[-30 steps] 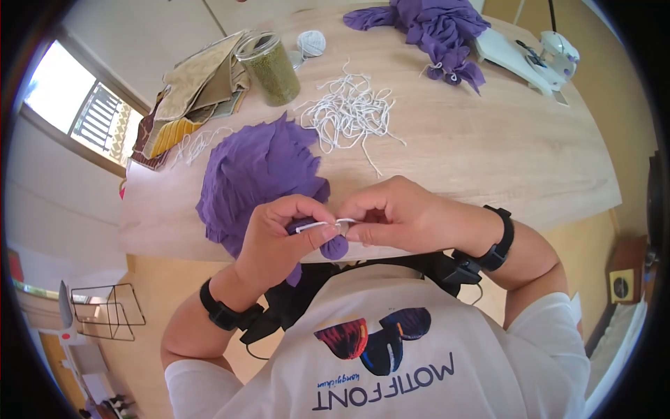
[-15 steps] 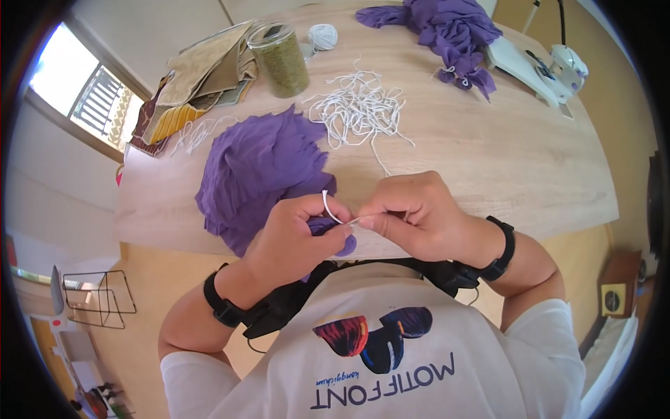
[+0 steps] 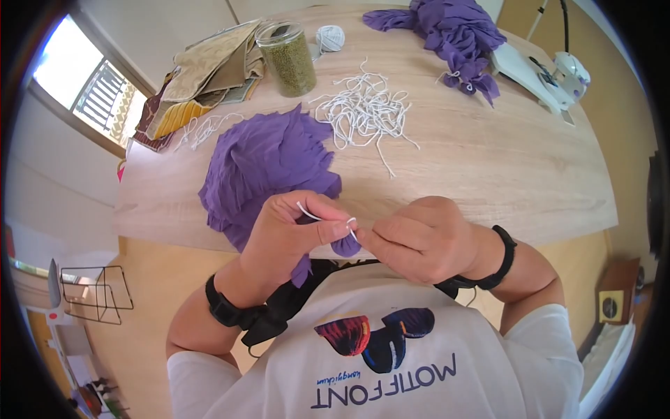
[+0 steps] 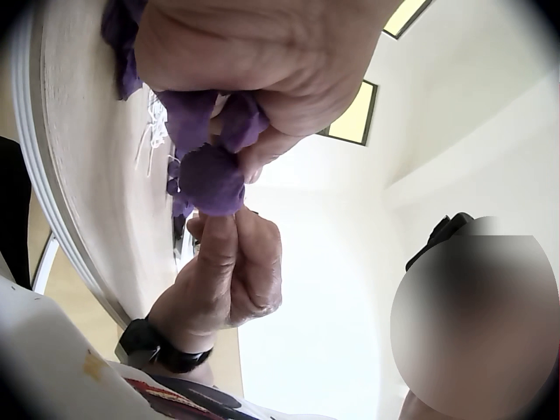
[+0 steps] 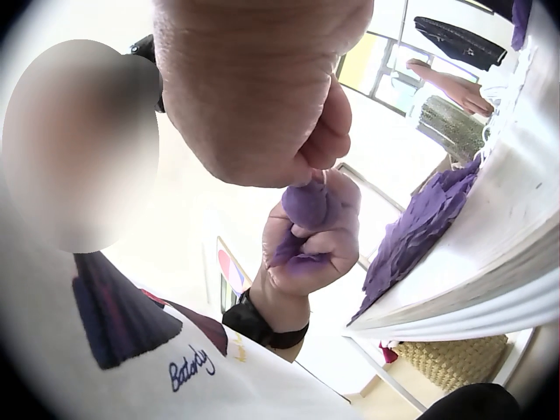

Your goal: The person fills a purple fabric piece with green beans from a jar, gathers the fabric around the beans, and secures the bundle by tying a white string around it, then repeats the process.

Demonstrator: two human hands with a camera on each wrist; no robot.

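A heap of purple cloth (image 3: 269,157) lies on the table at its near edge. My left hand (image 3: 296,227) grips a gathered part of it, and a small round purple bulge (image 4: 210,179) sticks out below the fingers. White string (image 3: 352,229) bends around at the left thumb tip, by the neck of that bulge. One loose string end stands up over the left hand. With thumb and finger, my right hand (image 3: 426,241) pinches the string's other end, just right of the bulge. In the right wrist view the right hand covers part of the string.
A tangle of cut white strings (image 3: 370,115) lies beyond the cloth. Farther back are a jar of green beans (image 3: 289,66), a white string ball (image 3: 330,38), folded fabrics (image 3: 209,66), more purple cloth (image 3: 453,31) and a small white machine (image 3: 572,73). Another person's hand (image 5: 459,92) shows near the jar.
My right hand has turned and come down and slightly right, drawing the string end with it. The string now curls over by the left thumb; its loose end leans left instead of upright.
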